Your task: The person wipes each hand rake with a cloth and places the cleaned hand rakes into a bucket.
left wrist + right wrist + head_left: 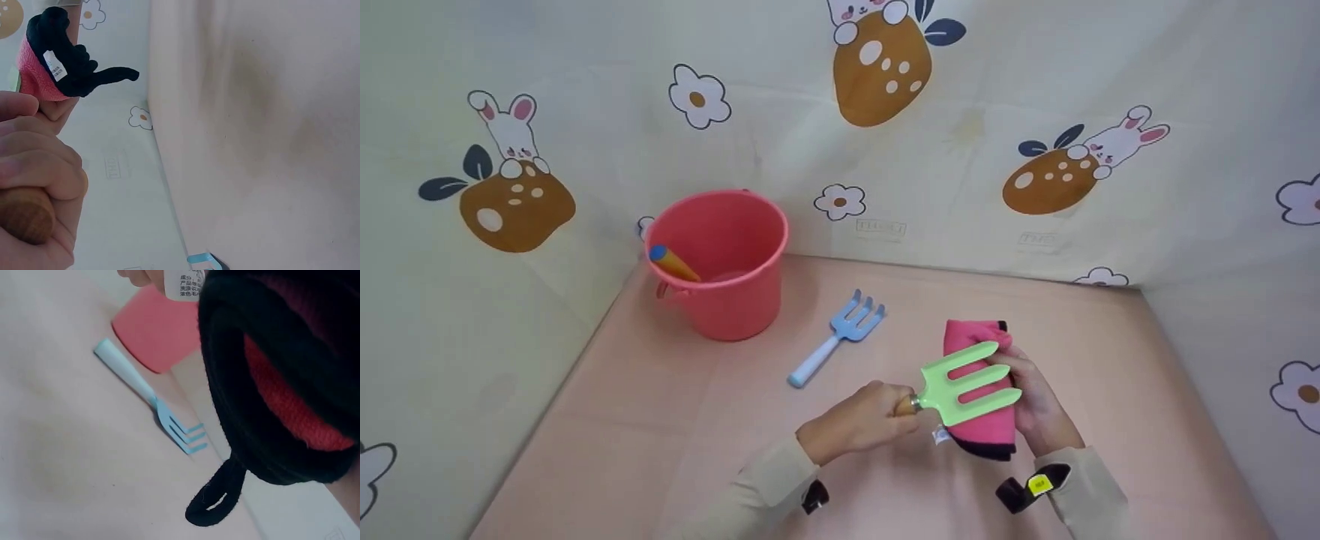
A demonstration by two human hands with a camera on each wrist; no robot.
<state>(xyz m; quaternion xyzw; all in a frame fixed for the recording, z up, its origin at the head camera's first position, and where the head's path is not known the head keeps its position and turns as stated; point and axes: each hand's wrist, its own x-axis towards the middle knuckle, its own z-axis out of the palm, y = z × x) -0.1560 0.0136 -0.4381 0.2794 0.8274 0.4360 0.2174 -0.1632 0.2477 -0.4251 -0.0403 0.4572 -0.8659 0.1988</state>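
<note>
Booth [1207, 262], room type unclear, rabbit-patterned sheeting [780, 150] on three sides, pinkish surface [660, 442]

Pale pink surface [675, 427] beneath the left grip [861, 418]
Just beyond that grip lies a blue hand rake [846, 330], tines pointing away; farther out and left of the grip, a red bucket [739, 311] stands upright.

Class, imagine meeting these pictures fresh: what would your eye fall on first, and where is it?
Probably the bright green fork, gripped in the left hand in front of the pink cloth that the right hand holds. Next, likely the red bucket at the back left, an orange, blue-tipped handle inside, then the blue rake lying between bucket and hands.
</note>
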